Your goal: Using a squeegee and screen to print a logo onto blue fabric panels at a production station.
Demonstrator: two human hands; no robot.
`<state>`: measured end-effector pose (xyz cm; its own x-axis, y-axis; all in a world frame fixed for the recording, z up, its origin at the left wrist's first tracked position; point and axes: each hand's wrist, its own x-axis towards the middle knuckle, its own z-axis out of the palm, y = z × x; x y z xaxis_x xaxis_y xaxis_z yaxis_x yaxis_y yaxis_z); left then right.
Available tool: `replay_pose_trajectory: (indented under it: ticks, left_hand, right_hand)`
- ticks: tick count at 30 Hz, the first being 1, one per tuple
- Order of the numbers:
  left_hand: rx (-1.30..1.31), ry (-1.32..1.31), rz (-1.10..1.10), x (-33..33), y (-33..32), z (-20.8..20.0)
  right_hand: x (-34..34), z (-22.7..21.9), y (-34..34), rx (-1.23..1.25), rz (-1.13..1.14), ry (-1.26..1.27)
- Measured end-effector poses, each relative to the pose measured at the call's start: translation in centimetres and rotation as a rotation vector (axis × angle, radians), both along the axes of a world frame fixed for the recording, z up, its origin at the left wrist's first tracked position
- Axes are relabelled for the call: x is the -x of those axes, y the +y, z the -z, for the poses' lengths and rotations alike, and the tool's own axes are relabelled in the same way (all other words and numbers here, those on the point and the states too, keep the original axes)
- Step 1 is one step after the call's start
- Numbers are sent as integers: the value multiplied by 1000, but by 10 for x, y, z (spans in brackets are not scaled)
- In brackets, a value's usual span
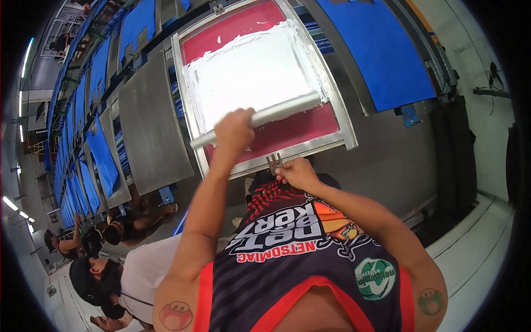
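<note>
A silver-framed printing screen (178, 58) with red mesh lies in front of me, thick white ink (249, 72) spread over much of it. Fingers wrapped round its handle, my left hand (234, 131) grips a long, pale squeegee (287, 108) near its left part. The squeegee lies slantwise across the near side of the ink. At the middle of the frame's near edge, my right hand (298, 174) is closed with its fingertips on a small forked metal bracket (275, 164). What sits under the screen is hidden.
Grey flat pallets (152, 122) line the left, several beyond them bearing blue cloth pieces (99, 69). Another large blue cloth piece (376, 52) lies on a pallet at right. At lower left stands a person in a white shirt (149, 271); other people are farther back.
</note>
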<state>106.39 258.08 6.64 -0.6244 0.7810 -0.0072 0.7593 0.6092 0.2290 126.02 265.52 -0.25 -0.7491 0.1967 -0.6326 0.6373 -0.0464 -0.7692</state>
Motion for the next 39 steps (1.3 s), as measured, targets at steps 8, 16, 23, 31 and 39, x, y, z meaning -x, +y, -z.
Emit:
replay_pose_trajectory:
  ticks: [8, 16, 23, 31, 39]
  left_hand:
    - [57, 186, -16, 152, 71, 13]
    - [-208, 152, 69, 65, 23, 27]
    - [196, -215, 32, 41, 7, -19]
    - [-21, 173, -90, 68, -79, 33]
    - [319, -54, -122, 178, -13, -3]
  right_hand:
    - [2, 4, -1, -55, -158, -65]
    - [42, -96, 85, -894, -194, 466]
    - [116, -69, 144, -1314, -710, 393]
    - [121, -27, 144, -1344, -515, 338]
    - [231, -54, 202, -1315, -711, 7]
